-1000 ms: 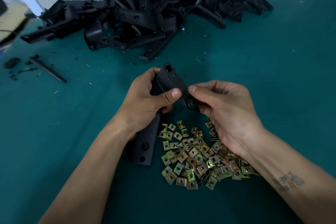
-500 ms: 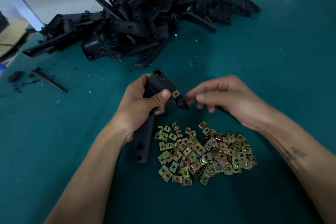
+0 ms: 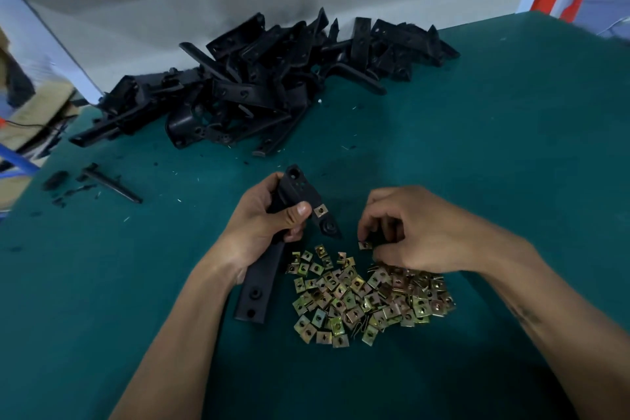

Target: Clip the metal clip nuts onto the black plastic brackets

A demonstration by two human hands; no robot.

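My left hand (image 3: 264, 220) grips a long black plastic bracket (image 3: 256, 290) around its upper part, the thumb lying across its front. One brass-coloured clip nut (image 3: 320, 211) sits clipped on the bracket's edge just right of the thumb. To the right, my right hand (image 3: 419, 232) hovers over the top right of the pile of loose clip nuts (image 3: 361, 297), its fingers curled down and pinching a single clip nut (image 3: 364, 244) at the fingertips. The two hands are apart.
A big heap of black plastic brackets (image 3: 259, 89) lies at the back of the green table (image 3: 494, 133), against the grey wall. A thin black strip (image 3: 112, 182) and small black scraps lie at the left near the table's edge.
My right hand left the bracket, where a clip nut now sits, moved right and down to the pile and pinched a nut. My left hand kept its grip on the bracket.
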